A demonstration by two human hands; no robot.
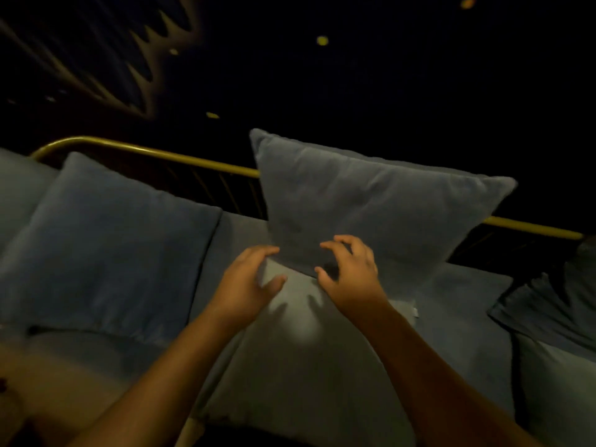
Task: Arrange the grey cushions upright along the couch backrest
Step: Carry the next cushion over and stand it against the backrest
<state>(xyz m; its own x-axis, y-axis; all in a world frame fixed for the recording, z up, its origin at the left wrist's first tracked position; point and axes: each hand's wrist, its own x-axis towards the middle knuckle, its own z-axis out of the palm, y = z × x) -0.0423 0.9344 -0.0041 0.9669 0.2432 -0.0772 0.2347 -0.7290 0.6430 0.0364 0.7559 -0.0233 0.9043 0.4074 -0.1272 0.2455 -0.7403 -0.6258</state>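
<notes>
A grey cushion (371,201) stands upright against the brass backrest rail (154,153) in the middle of the couch. A second grey cushion (106,240) leans against the backrest to its left. A paler grey cushion (309,356) lies flat on the seat in front of the upright one. My left hand (248,282) hovers over the flat cushion's far left corner, fingers curled and apart. My right hand (351,269) is just in front of the upright cushion's lower edge, fingers spread, holding nothing.
Another dark grey cushion (554,301) lies crumpled at the right end of the couch. A further grey cushion edge (16,185) shows at far left. Behind the rail the room is dark with small ceiling lights (322,41). A pale surface (48,391) sits at lower left.
</notes>
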